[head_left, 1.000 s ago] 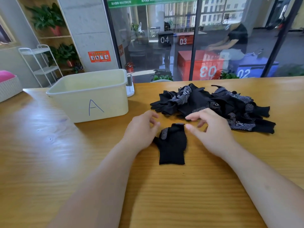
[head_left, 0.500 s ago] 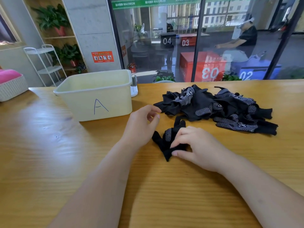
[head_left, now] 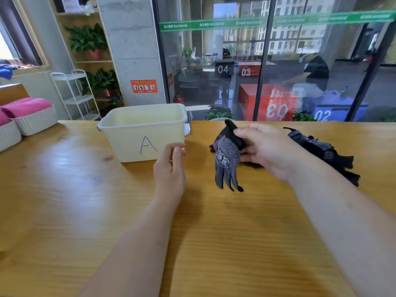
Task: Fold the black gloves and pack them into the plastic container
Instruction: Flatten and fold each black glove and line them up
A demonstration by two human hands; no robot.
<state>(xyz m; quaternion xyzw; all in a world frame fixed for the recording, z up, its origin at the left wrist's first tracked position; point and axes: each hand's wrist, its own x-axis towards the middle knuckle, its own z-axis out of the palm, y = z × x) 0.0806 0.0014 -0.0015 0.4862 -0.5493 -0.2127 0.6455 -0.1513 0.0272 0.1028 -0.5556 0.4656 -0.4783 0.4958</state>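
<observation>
Since the previous frame, right hand (head_left: 264, 150) has come up off the table (head_left: 64, 189) with one black glove (head_left: 227, 156); half a second ago that hand was pressed flat on a bunched glove on the wood. Glove now hangs in the air, pinched at the cuff between thumb and fingers, its dotted palm side facing the camera and its fingers dangling, slightly blurred. It is clear of the table surface, right of the plastic container (head_left: 143, 133).

Left hand (head_left: 170, 168) hovers just in front of the container, fingers loosely curled, holding nothing; it has shifted little. Camera view has tilted up, so more of the room shows.

Remaining gloves (head_left: 323, 151) lie in a heap behind the right forearm. Container marked "A" looks empty from this angle; its floor is not fully visible.

Judgement: the step is folding this glove. Best done by laying it flat, left hand pinning the cuff, fingers folded back over the palm, then dropped in compact.
</observation>
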